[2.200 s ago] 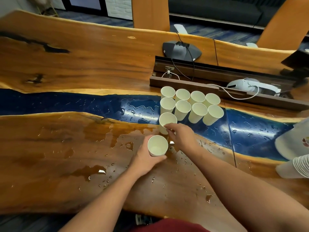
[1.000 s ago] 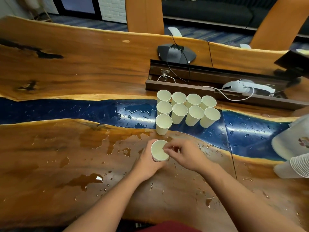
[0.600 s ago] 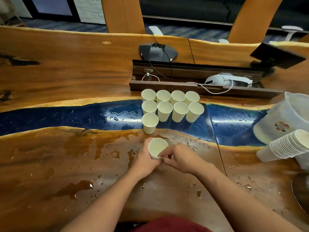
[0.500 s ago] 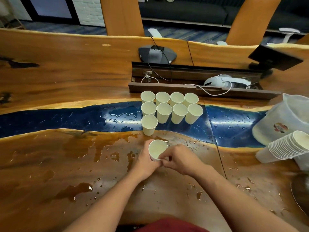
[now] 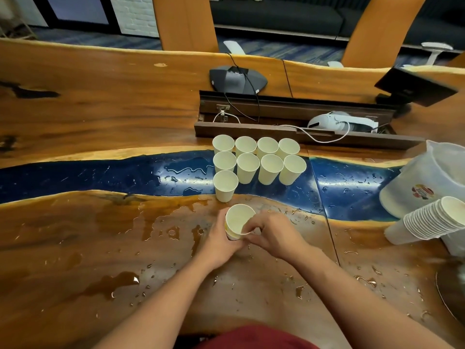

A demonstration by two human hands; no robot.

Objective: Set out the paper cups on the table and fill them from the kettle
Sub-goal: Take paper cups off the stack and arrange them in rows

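Note:
Several white paper cups (image 5: 247, 167) stand upright in rows on the blue strip of the wet wooden table (image 5: 75, 235), with one more cup (image 5: 224, 185) in front of them at the left. My left hand (image 5: 219, 241) grips a small nested stack of paper cups (image 5: 236, 221) just above the table. My right hand (image 5: 273, 234) pinches the rim of the top cup of that stack. A translucent plastic jug (image 5: 432, 177) with a red logo lies tilted at the right. A long stack of paper cups (image 5: 432, 220) lies on its side against it.
Water puddles and drops (image 5: 118, 283) cover the near table. A dark cable trough (image 5: 289, 122) with a white device (image 5: 339, 122) and a conference phone (image 5: 236, 79) sit behind the cups. A dark round object (image 5: 453, 290) shows at the right edge.
My right hand let go of the front-left cup on the table and came back to the stack in my left hand, where it now pinches the top cup's rim. The camera view shifted right.

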